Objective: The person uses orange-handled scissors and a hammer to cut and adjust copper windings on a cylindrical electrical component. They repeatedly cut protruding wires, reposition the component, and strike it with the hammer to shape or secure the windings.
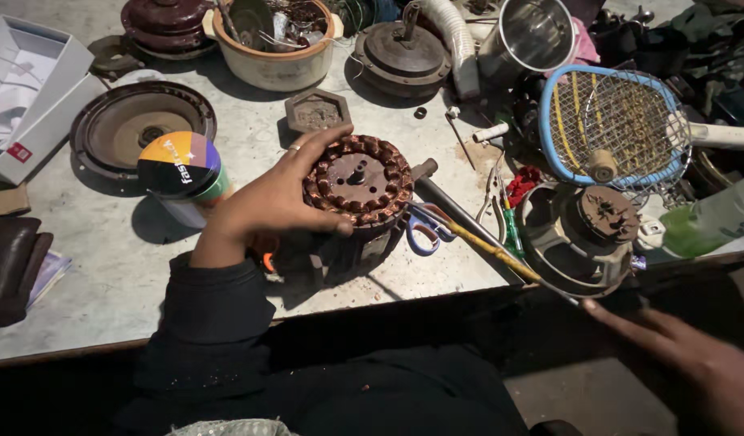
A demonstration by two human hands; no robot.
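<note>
My left hand (271,202) grips a round motor stator (357,179) with copper windings, thumb under its near edge and fingers over its left rim, holding it above the stone worktop (106,274). A ring sits on one finger. My right hand (679,355) is low at the right, in shadow below the table edge, pinching the end of a thin yellow rod (493,250) that slants up toward the stator. Blue-handled scissors (424,230) lie just right of the stator.
A multicoloured round tin (181,165) and a round motor cover (138,125) lie to the left. A blue mesh racket (614,121), a fan motor housing (582,234), a clay bowl of parts (273,40), a steel pot (537,32) and a white box (29,89) crowd the table.
</note>
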